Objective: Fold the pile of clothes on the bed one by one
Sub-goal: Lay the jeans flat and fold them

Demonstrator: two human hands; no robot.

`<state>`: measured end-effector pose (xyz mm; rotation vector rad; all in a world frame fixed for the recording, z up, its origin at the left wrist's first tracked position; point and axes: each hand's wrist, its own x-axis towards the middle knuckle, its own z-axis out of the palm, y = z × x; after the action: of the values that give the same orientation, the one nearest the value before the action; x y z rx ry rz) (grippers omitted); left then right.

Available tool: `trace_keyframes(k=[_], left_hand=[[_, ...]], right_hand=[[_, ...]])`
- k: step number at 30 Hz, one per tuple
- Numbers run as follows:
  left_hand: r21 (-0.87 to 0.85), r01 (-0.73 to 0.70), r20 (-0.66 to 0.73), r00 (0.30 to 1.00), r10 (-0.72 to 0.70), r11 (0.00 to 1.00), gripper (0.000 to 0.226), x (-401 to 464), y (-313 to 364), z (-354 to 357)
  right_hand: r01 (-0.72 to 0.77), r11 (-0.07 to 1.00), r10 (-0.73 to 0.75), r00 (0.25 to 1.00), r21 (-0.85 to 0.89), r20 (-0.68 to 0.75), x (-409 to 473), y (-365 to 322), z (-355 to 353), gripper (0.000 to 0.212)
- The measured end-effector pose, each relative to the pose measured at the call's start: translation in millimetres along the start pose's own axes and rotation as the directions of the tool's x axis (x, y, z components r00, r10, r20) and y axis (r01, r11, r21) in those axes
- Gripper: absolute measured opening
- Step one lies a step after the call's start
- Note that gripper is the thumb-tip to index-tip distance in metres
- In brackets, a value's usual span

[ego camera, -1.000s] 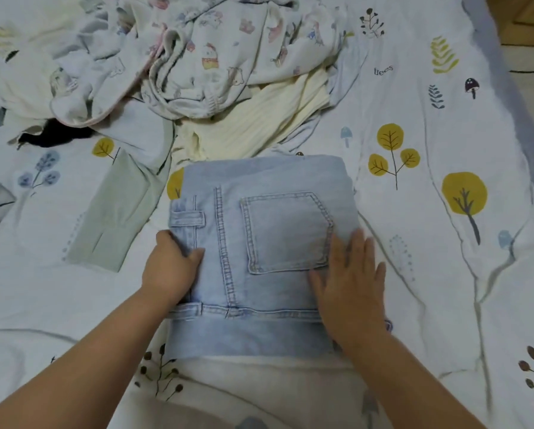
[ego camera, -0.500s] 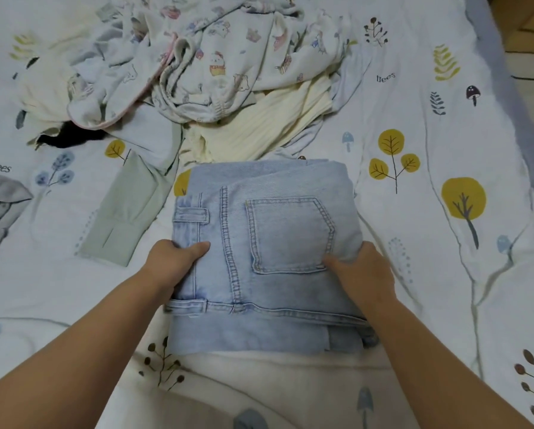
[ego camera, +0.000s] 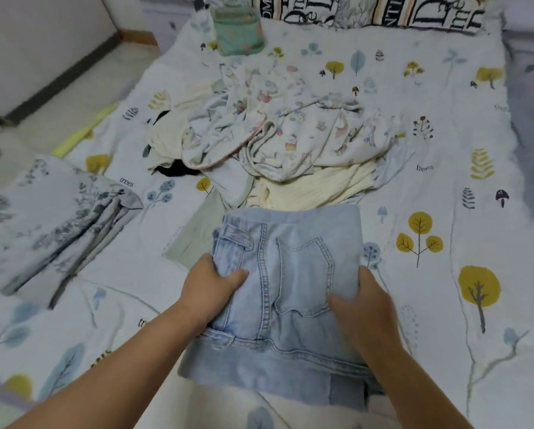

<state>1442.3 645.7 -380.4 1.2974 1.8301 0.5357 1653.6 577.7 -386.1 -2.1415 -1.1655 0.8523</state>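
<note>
The folded light-blue denim jeans (ego camera: 293, 274) are in front of me, back pocket up, tilted and lifted off the bed at their near side. My left hand (ego camera: 210, 286) grips their left edge, thumb on top. My right hand (ego camera: 364, 301) grips the right edge beside the pocket. Behind the jeans lies the unfolded pile: a white cartoon-print garment (ego camera: 290, 131), a cream ribbed piece (ego camera: 315, 187), a pale green piece (ego camera: 194, 233) and something black (ego camera: 176, 170).
A folded grey leaf-print garment (ego camera: 58, 221) lies on the bed at the left. A green patterned bundle (ego camera: 237, 32) and lettered pillows (ego camera: 383, 10) sit at the head of the tree-print sheet (ego camera: 445, 274). Floor shows at the far left.
Both hands went from pressing the jeans flat to gripping their side edges, and the jeans have risen and tilted. The camera has lifted, showing more of the bed.
</note>
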Motion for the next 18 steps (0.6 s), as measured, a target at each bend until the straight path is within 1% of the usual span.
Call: trace_keyframes(k=[4,9,13,18], left_hand=[[-0.035,0.021,-0.093,0.995,-0.024,0.999,0.035,-20,11,-35],[-0.054,0.062,-0.178,0.982,-0.071,0.997,0.039,-27,13,-87],[-0.081,0.089,-0.233,0.967,-0.106,0.993,0.041,-17,-2,-135],[-0.115,0.095,-0.257,0.959,-0.122,0.989,0.04,6,-39,-201]], right_hand=[[0.116,0.992,-0.111,0.99,-0.053,0.091,-7,-42,-14,0.027],[0.228,0.969,-0.212,0.966,-0.098,0.146,-12,-103,-9,0.029],[0.299,0.943,-0.274,0.947,-0.144,0.168,-19,-153,18,0.026],[0.332,0.92,-0.301,0.939,-0.206,0.168,-31,-210,77,0.025]])
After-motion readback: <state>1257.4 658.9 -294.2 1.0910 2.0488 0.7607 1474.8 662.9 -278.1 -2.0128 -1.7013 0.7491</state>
